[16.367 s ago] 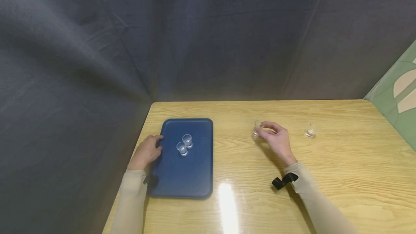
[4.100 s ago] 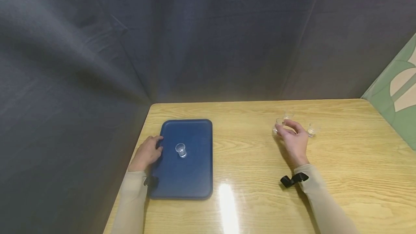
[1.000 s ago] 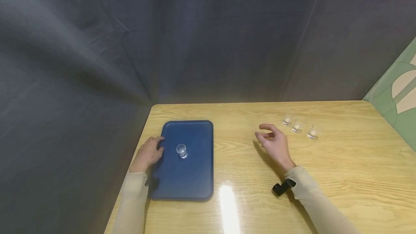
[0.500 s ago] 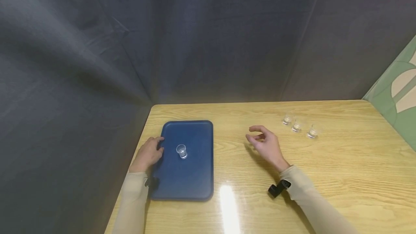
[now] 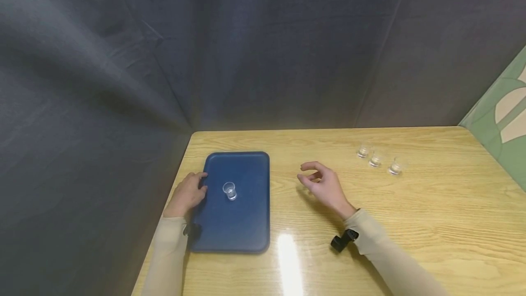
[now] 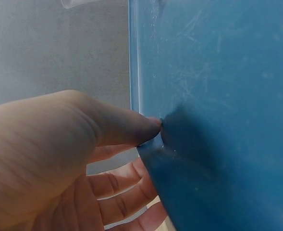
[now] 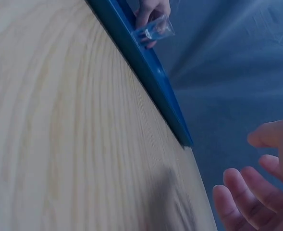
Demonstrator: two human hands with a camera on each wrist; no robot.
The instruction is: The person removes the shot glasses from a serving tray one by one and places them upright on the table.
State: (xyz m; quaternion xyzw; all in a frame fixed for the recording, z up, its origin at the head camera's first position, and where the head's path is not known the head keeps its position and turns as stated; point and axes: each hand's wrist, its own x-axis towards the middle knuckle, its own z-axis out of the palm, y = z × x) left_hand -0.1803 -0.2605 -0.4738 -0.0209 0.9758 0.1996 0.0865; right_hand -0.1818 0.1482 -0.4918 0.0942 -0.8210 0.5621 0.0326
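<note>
A blue rectangular tray (image 5: 230, 227) lies on the left part of the table, with one small clear shot glass (image 5: 230, 191) standing upright on it. My left hand (image 5: 186, 194) pinches the tray's left edge; in the left wrist view the thumb (image 6: 131, 127) lies over the rim and the other fingers are outside and below it. Between the tray and the glasses at right, my right hand (image 5: 324, 188) is held above the table, fingers loosely bent and holding nothing. Three more shot glasses stand at the back right: the left one (image 5: 363, 151), middle one (image 5: 375, 160) and right one (image 5: 395, 166).
The wooden table (image 5: 431, 223) has its back edge along a dark curtain (image 5: 287, 58), which also hangs on the left side. A green patterned cloth (image 5: 509, 108) is at the far right. A bright light reflection falls on the table right of the tray.
My right hand has moved left toward the tray over the last second. Earlier it held a shot glass near the others at right. The tray went from two glasses to one. My left hand stayed put.
</note>
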